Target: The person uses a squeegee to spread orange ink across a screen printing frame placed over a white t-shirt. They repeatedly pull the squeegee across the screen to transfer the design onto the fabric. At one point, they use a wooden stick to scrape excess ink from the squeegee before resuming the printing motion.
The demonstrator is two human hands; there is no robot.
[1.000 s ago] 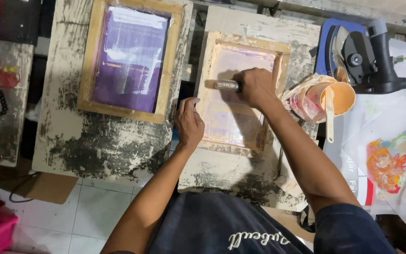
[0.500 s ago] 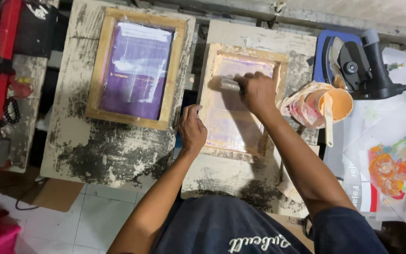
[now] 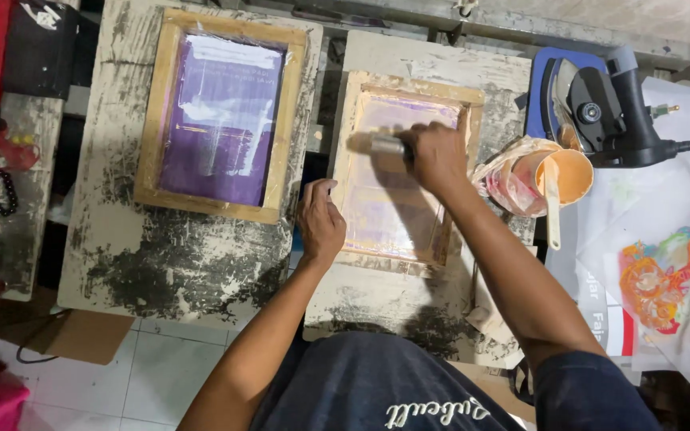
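The squeegee (image 3: 385, 145) now sits across the upper part of the wooden screen frame (image 3: 402, 179) on the right-hand desk (image 3: 377, 299), a touch farther toward the left rail than a second ago. The right hand (image 3: 438, 157) keeps its grip closed round the handle; the blade is blurred, likely mid-stroke. The left hand (image 3: 320, 219) still presses flat, fingers together, on the frame's left edge, holding nothing.

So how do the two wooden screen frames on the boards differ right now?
The left frame lies untouched, while the right frame is steadied at its edge by the left hand. The left frame's mesh is deep purple; the right frame's is pale pinkish. The right hand holds a squeegee on the right frame; the left frame carries no tool. Both are rectangular, wooden and flat on stained boards.
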